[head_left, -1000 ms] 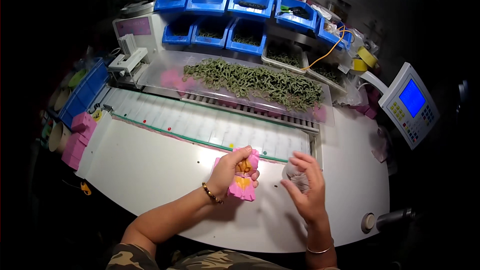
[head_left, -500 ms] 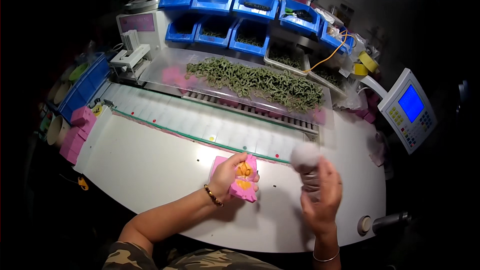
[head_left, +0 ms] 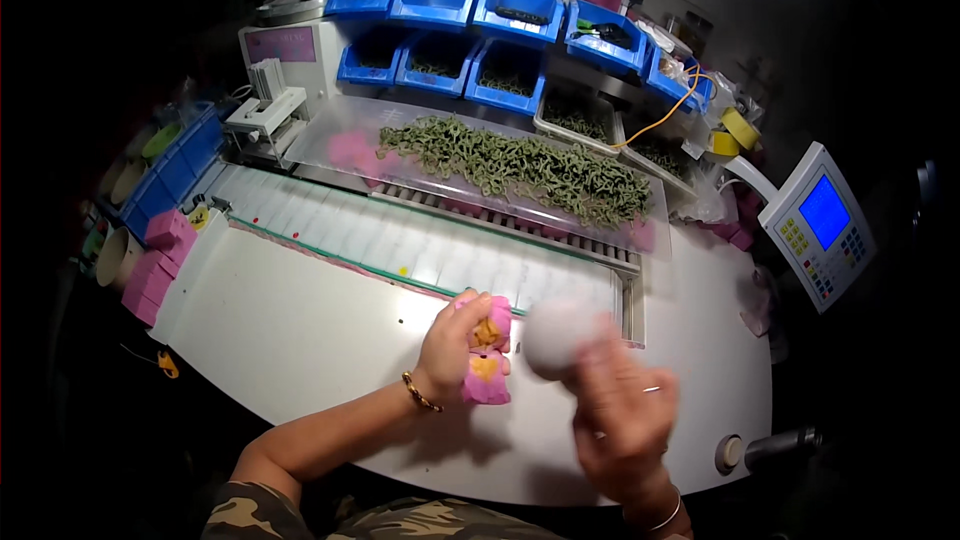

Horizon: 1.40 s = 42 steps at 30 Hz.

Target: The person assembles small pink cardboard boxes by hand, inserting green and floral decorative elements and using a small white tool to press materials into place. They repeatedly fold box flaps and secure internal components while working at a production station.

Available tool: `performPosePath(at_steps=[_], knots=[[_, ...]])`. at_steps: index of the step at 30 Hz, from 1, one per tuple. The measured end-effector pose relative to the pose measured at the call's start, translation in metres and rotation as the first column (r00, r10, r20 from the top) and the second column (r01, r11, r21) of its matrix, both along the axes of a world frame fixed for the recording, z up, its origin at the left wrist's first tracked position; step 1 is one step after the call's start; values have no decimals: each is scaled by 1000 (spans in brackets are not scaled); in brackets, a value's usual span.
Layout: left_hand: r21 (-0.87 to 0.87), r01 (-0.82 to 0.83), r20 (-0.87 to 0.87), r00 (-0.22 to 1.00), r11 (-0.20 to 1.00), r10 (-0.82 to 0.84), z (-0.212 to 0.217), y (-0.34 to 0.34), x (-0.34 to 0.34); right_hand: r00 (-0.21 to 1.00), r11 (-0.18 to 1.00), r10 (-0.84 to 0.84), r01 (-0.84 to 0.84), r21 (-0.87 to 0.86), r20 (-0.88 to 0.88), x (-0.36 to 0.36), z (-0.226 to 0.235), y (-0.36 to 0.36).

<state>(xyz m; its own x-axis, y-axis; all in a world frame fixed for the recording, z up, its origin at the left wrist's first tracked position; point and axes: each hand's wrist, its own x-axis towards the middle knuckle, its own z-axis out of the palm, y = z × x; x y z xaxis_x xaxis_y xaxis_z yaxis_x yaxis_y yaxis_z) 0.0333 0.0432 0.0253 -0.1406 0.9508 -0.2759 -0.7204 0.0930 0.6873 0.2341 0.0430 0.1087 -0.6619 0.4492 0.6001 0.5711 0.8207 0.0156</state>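
Observation:
My left hand [head_left: 448,345] grips a pink rubber mould [head_left: 486,382] over the white tabletop. Its two pink parts spread apart, baring yellow-orange patches inside. Close to the mould's right side is a pale, round-headed pouch [head_left: 562,338], gripped in my right hand [head_left: 625,410]. Motion blurs the pouch and the fingers around it. Pouch and mould appear apart. My palm and fingers hide the pouch's lower part.
A white segmented conveyor [head_left: 360,240] with coloured dots runs behind my hands. Beyond it, green-grey twisted pieces [head_left: 520,165] heap on a clear sheet [head_left: 320,140]. Blue bins [head_left: 430,2] stand behind. Pink blocks [head_left: 150,285] stack at left; a control panel [head_left: 822,225] rises at right.
My right hand has swung the pouch leftward, closer to the mould. My left hand has turned the mould a little, and its parts look more spread. The conveyor's coloured dots have shifted left.

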Motion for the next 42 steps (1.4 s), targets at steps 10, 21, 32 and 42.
performPosePath(at_steps=[10,21,32,42], knots=[[122,-51,-78,995,991,60,1,-3,-4,998,984,19,-31,-174,-67,2,3,4],[222,-109,-230,960,969,160,-28,1,-26,978,953,16,48,-299,206,11,-36,11],[-13,57,-237,970,998,-58,-3,-14,-20,958,919,-199,256,-301,208,14,-59,32],[542,176,-736,571,821,364,-19,-26,-17,852,594,-49,-395,-700,-522,-40,-56,35]])
